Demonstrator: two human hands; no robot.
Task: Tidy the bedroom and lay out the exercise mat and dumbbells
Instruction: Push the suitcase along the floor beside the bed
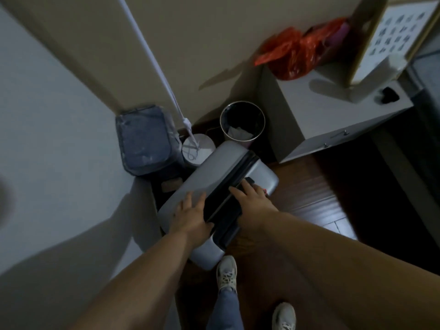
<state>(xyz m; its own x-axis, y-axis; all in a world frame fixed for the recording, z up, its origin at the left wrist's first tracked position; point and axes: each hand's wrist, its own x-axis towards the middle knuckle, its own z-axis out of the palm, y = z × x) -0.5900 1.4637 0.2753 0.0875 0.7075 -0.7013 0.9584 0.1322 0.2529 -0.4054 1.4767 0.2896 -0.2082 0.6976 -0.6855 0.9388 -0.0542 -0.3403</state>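
Suitcase (214, 177): silver hard shell with a black middle band, standing upright on the wood floor (316, 196), wedged at an angle into the corner
Left hand (190, 216): fingers spread flat on the left half of the case top, thumb at the black band; palm pressing, not closed around anything
Right hand (252, 198): laid over the band by the black handle (248, 181), fingers loosely bent; whether they grip the handle cannot be told
Left edge: case close beside the pale wall (47, 139); a blue bag (145, 139) and a white lamp base (198, 148) sit just behind it
Far edge: round bin (242, 122) just behind the case, white cabinet (333, 115) to its right
Open room: bare floor to the right of the case
Feet: white shoe (226, 273) just below the case's near corner
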